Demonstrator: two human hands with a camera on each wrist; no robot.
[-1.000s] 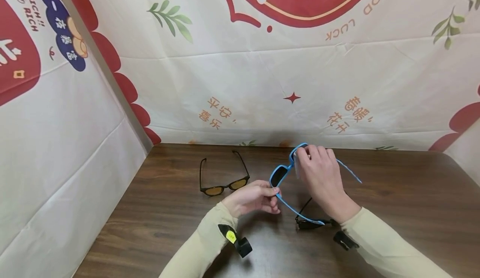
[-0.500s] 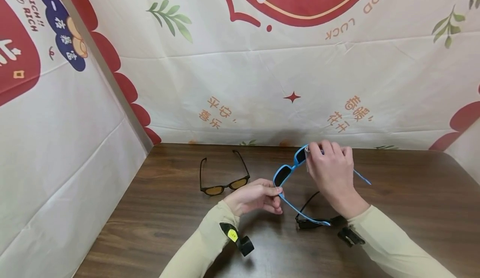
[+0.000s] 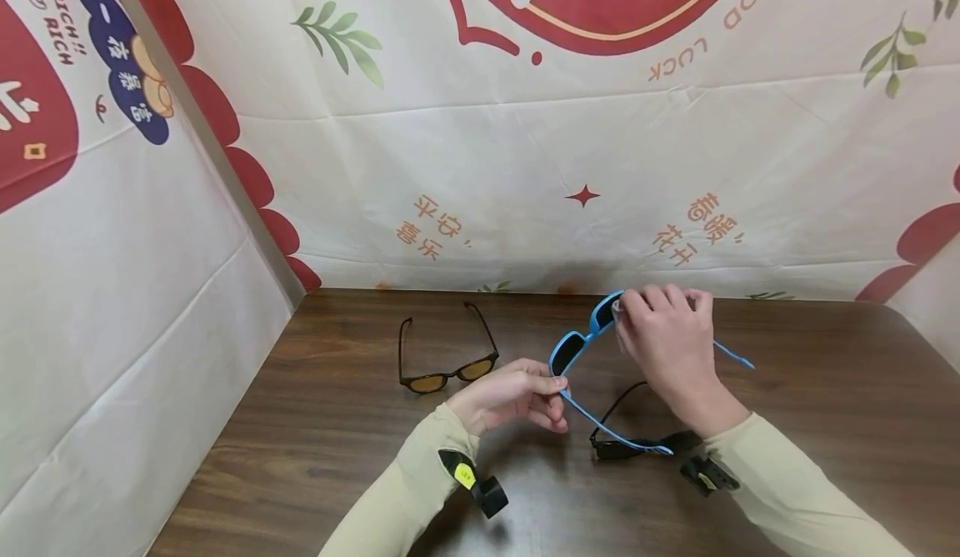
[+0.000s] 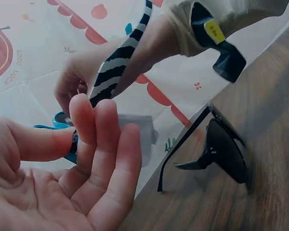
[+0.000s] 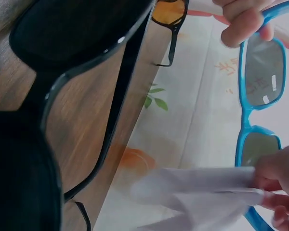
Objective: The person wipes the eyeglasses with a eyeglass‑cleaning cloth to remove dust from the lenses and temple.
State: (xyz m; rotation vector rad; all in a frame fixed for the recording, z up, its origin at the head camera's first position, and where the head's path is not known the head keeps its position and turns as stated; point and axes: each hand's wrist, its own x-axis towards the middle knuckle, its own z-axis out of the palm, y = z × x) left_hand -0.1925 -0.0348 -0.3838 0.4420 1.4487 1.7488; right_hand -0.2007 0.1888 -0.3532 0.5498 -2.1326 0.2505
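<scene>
Blue-framed sunglasses (image 3: 567, 352) with dark lenses are held tilted above the table. My left hand (image 3: 513, 395) pinches the frame at its near corner between thumb and fingers. In the left wrist view, a temple with black-and-white zebra stripes (image 4: 116, 65) rises past the fingertips. My right hand (image 3: 670, 347) holds a thin whitish cloth (image 5: 202, 195) against the far lens, mostly covering that lens in the head view. Loose folds of the cloth hang below the fingers. Black sunglasses (image 3: 617, 449) lie on the table under the right wrist, partly hidden there.
Black-framed glasses with amber lenses (image 3: 427, 383) lie left of the left hand, temples spread toward the back. The brown wooden table (image 3: 315, 457) ends at a printed white cloth backdrop (image 3: 495, 157). Another cloth panel (image 3: 150, 307) borders the left side.
My right hand has moved right with the cloth along the far lens, exposing more of it. The blue sunglasses have shifted slightly right. My left hand keeps its pinch.
</scene>
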